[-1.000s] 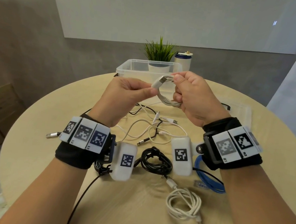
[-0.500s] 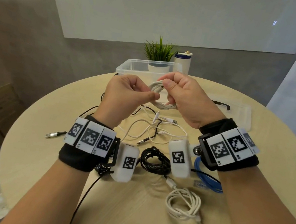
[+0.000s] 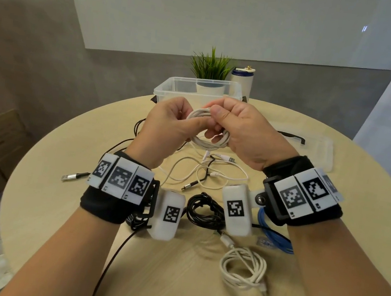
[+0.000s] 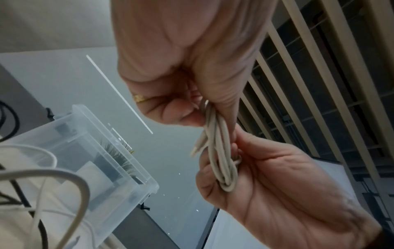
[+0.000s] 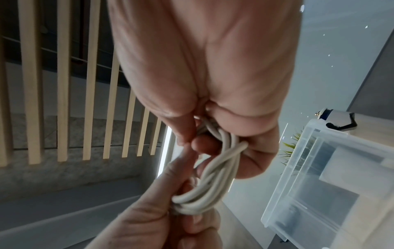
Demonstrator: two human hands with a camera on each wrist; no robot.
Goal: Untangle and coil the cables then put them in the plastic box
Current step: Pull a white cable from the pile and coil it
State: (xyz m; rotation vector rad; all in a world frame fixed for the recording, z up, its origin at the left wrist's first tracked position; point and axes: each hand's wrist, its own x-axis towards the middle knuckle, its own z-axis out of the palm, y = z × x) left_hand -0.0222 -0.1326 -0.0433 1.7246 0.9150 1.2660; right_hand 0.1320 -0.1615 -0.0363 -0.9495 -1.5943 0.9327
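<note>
On the round table point(image 3: 82, 207), closest to the person, a white cable bundle point(image 3: 244, 268) is lying coiled, and just past it a black cable bundle point(image 3: 203, 209) and a blue cable point(image 3: 275, 235) are lying by a loose tangle of cables point(image 3: 208, 174). Above that tangle, the left hand point(image 3: 167, 124) and the right hand point(image 3: 243, 132) are both pinching a small white coiled cable point(image 3: 212, 135) between curled fingers and thumbs. At the far edge of the table, the clear plastic box point(image 3: 172, 87) is sitting open, past the hands.

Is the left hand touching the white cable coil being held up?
Touching. The left wrist view shows the left hand pinching the top of the white cable coil; the right hand grips its lower end.
</note>
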